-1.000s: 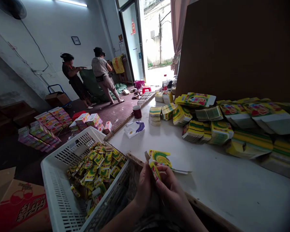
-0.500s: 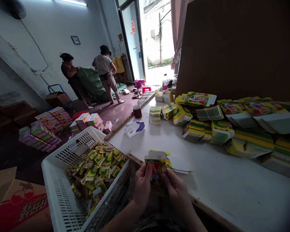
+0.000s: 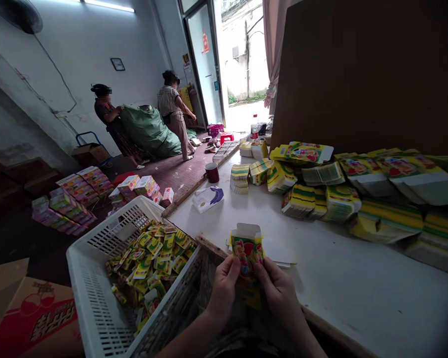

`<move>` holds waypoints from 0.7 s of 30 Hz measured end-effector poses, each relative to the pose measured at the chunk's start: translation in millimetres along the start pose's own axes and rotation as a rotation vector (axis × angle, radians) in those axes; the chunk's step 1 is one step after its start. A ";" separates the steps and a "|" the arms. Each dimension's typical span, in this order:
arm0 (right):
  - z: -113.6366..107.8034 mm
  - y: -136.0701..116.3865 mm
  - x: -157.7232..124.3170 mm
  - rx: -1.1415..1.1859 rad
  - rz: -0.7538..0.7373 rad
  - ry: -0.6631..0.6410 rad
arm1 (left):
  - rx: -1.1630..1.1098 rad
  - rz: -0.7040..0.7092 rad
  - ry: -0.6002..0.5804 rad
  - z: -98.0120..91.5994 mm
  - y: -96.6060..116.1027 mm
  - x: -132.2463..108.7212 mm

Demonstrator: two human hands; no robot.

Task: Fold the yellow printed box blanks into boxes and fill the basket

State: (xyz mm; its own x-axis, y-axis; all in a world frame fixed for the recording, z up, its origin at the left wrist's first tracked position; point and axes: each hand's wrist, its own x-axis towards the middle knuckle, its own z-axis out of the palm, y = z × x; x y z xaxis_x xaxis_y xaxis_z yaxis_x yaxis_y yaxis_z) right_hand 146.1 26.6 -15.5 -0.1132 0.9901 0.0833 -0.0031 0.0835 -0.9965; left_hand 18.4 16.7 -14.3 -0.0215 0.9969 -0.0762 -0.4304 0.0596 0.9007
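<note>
- L hand [image 3: 224, 286] & R hand [image 3: 280, 283]: fingers curled in, nearly closed, each pinching one side of the carton [image 3: 247, 248], thumbs on its front.
- Carton sits btwn the hands, held up over the near edge of the surface [image 3: 339, 293]; top flap up, pale grey, above the fingertips. Can't tell if anything's inside.
- Carton: thin card, yellow w/ red & green print, boxy.
- Crate [image 3: 91, 286], just L of the hands, beside the surface: white plastic, slotted walls, open top. In it a loose heap of small packs [image 3: 153, 261], yellow/green, lying every which way.
- White sheets [image 3: 278, 252] flat on the surface right behind the carton, partly hidden by it.
- Surface: smooth, white top, rough wood edging.
- Tissue pack [image 3: 208, 199], white w/ purple, lies farther up; dark red mug [image 3: 211, 172] past it, contents n/v.
- Stacks [image 3: 321, 204] of flat printed card, yellow/green/white, fanned & leaning along the far R side; big brown board [image 3: 366, 74] behind.
- Floor, L: printed cardboard box [image 3: 45, 318], flap open; pink/green boxes [image 3: 65, 206] in piles.
- Bkgd: two people [image 3: 171, 102] by a bulging green sack [image 3: 153, 132], creased fabric.
</note>
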 end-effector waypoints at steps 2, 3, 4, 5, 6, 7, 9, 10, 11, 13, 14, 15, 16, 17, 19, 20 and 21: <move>0.3 -0.1 -0.9 -0.003 -0.014 -0.005 | 0.012 0.011 0.009 -1.5 -2.0 0.5; 0.6 -0.4 -1.6 0.000 -0.020 -0.009 | 0.027 0.016 0.020 -2.5 -2.9 0.8; 1.1 -0.7 -2.4 0.003 -0.025 -0.015 | 0.039 0.017 0.029 -3.6 -3.6 1.3; 1.5 -0.8 -3.0 0.006 -0.027 -0.018 | 0.046 0.015 0.038 -4.6 -3.8 1.6; 1.6 -0.7 -3.3 0.008 -0.028 -0.021 | 0.050 0.009 0.043 -5.3 -3.6 1.8; 1.3 -0.4 -3.3 0.006 -0.027 -0.020 | 0.055 0.002 0.047 -5.6 -2.8 1.8; -1.3 0.8 -2.2 -0.020 -0.028 -0.016 | 0.069 -0.003 0.044 -5.3 0.1 1.5; -3.4 1.4 -1.4 -0.044 -0.029 -0.015 | 0.068 0.005 0.046 -4.8 2.0 1.2; -5.6 1.8 -0.7 -0.072 -0.029 -0.023 | 0.062 0.021 0.054 -4.5 4.0 1.0; -9.2 1.8 -0.3 -0.117 -0.028 -0.075 | 0.048 0.052 0.080 -4.3 7.9 1.0; -10.0 1.3 -0.8 -0.124 -0.025 -0.110 | 0.045 0.062 0.093 -4.6 9.6 1.2; -9.9 0.6 -1.8 -0.121 -0.019 -0.142 | 0.047 0.068 0.105 -5.0 11.0 1.5; -9.2 -0.5 -2.9 -0.113 -0.013 -0.165 | 0.051 0.069 0.110 -5.4 12.2 1.9; -8.1 -1.9 -4.0 -0.107 -0.008 -0.176 | 0.051 0.065 0.110 -5.7 13.0 2.3; -7.1 -6.1 -5.0 -0.121 -0.013 -0.171 | 0.034 0.053 0.110 -5.7 14.3 3.4; -8.2 -9.0 -4.6 -0.142 -0.026 -0.161 | 0.021 0.048 0.109 -5.7 14.8 4.1; -11.0 -12.3 -3.4 -0.173 -0.044 -0.150 | 0.008 0.047 0.113 -5.8 15.6 4.8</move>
State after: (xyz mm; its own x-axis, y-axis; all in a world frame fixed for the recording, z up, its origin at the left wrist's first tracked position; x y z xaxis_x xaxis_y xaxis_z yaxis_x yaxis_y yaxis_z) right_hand 157.5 23.5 -3.4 -0.2630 0.9583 0.1121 0.1580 0.1574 -0.9748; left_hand 6.4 22.2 -3.2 -0.1433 0.9864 -0.0807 -0.4189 0.0134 0.9080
